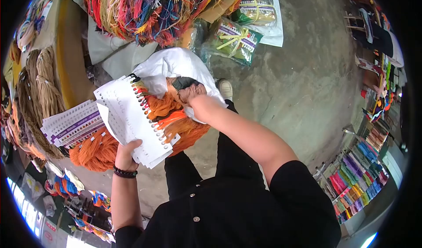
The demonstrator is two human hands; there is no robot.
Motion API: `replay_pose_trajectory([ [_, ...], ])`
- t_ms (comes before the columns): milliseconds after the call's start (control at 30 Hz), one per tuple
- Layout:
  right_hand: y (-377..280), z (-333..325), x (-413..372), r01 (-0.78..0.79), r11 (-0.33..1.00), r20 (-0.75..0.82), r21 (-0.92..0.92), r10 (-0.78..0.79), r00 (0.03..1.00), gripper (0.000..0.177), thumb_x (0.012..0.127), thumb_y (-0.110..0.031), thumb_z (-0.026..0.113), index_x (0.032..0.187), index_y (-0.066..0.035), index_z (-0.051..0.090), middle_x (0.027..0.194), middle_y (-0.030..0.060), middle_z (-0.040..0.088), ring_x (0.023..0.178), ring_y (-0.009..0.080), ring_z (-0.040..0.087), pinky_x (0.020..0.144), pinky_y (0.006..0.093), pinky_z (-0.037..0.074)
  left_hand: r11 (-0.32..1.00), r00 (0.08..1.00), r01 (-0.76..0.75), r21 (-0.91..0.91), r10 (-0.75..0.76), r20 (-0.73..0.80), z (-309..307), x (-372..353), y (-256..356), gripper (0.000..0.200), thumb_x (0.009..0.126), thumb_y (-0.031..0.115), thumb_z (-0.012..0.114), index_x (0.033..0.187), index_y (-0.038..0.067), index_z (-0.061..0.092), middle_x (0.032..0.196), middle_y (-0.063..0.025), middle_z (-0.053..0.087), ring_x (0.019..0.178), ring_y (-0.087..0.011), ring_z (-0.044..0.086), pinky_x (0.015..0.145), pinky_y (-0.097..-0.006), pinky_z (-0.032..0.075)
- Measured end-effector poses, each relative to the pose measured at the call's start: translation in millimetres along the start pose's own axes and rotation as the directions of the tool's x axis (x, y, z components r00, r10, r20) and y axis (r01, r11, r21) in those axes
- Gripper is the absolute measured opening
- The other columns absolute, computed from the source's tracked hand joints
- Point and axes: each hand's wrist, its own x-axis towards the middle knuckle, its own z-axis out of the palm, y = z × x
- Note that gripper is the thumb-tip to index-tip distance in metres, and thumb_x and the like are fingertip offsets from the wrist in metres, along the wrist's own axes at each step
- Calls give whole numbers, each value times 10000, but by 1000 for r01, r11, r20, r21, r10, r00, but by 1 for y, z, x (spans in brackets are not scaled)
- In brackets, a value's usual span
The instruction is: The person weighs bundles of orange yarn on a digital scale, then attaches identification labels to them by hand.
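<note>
My left hand [127,153] grips the lower end of a stack of white punched cards [127,116] with orange threads [176,120] looped through the holes along one edge. My right hand [190,93] is closed on a bunch of orange thread at the upper end of the cards, over a white plastic bag [176,63]. I stand over both; my black trousers and one shoe [226,89] show below.
A heap of orange yarn [94,151] and more printed cards [70,125] lie at left. Multicoloured skeins [145,6] pile at the top, with packed thread bundles [233,39] beside them. Sorted coloured threads [356,173] line the right. Bare concrete floor [307,72] lies between.
</note>
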Motion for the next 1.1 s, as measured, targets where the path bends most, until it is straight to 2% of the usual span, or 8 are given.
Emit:
replay_pose_trajectory([
  [133, -15, -25, 5, 219, 865, -253, -450, -360, 898, 606, 760, -86, 583, 1345, -90, 425, 1397, 143, 369, 1213, 299, 433, 819, 394, 507, 1000, 1000, -20, -2, 20, -11, 2, -2, -2, 571, 727, -55, 539, 1286, -57, 422, 1198, -144, 565, 1079, -275, 580, 931, -373, 471],
  [300, 13, -7, 54, 225, 909, -217, -352, -313, 924, 688, 740, -88, 588, 1383, -21, 351, 1228, 153, 467, 1131, 308, 471, 893, 356, 488, 1000, 1000, -30, -4, 30, -8, 2, -4, 1, 573, 726, -54, 542, 1285, -59, 421, 1193, -144, 567, 1073, -274, 584, 928, -368, 473],
  [467, 4, -29, 48, 206, 917, -254, -340, -301, 919, 127, 726, -157, 619, 799, -58, 652, 936, 89, 626, 945, 272, 554, 896, 353, 433, 1000, 1000, -14, -13, 14, -2, 0, -6, 3, 584, 723, -55, 549, 1291, -61, 410, 1183, -150, 572, 1073, -281, 583, 923, -377, 483],
  [600, 1, -14, -2, 297, 841, -129, -452, -391, 911, 151, 657, -244, 664, 743, -121, 649, 727, 51, 596, 821, 266, 580, 787, 394, 398, 999, 1000, -24, -24, 24, -6, -1, -3, 4, 587, 721, -55, 555, 1289, -63, 408, 1180, -151, 570, 1066, -284, 586, 922, -383, 485],
  [767, -6, 6, -36, 204, 953, -145, -226, -240, 960, 213, 584, -168, 690, 780, -93, 654, 821, 59, 618, 839, 270, 584, 735, 411, 463, 1000, 1000, 0, 6, 0, 4, -8, -7, 2, 585, 721, -51, 553, 1288, -63, 411, 1178, -149, 571, 1059, -279, 588, 912, -378, 487],
  [967, -13, -11, -19, 269, 941, 218, -207, -224, 950, 174, 650, -186, 653, 785, -84, 695, 872, 81, 633, 882, 262, 599, 785, 402, 433, 1000, 1000, -10, 3, 10, 12, -4, -11, 5, 580, 724, -42, 548, 1288, -60, 414, 1183, -147, 572, 1061, -275, 587, 910, -376, 485],
  [1067, -11, -25, 11, 313, 878, -14, -361, -340, 940, 128, 678, -218, 639, 702, -98, 675, 1034, 123, 584, 1023, 272, 519, 763, 390, 446, 1000, 1000, -17, 7, 17, -10, -5, -10, 2, 583, 724, -43, 545, 1291, -61, 411, 1190, -153, 567, 1066, -278, 586, 913, -376, 485],
  [1100, -11, -33, 17, 312, 894, -58, -320, -347, 936, 196, 674, -186, 652, 831, -70, 662, 1211, 152, 488, 1184, 287, 419, 844, 414, 452, 1000, 1000, -17, 8, 17, -10, -4, -10, 2, 583, 724, -43, 545, 1291, -61, 411, 1190, -153, 567, 1066, -278, 586, 913, -376, 485],
])
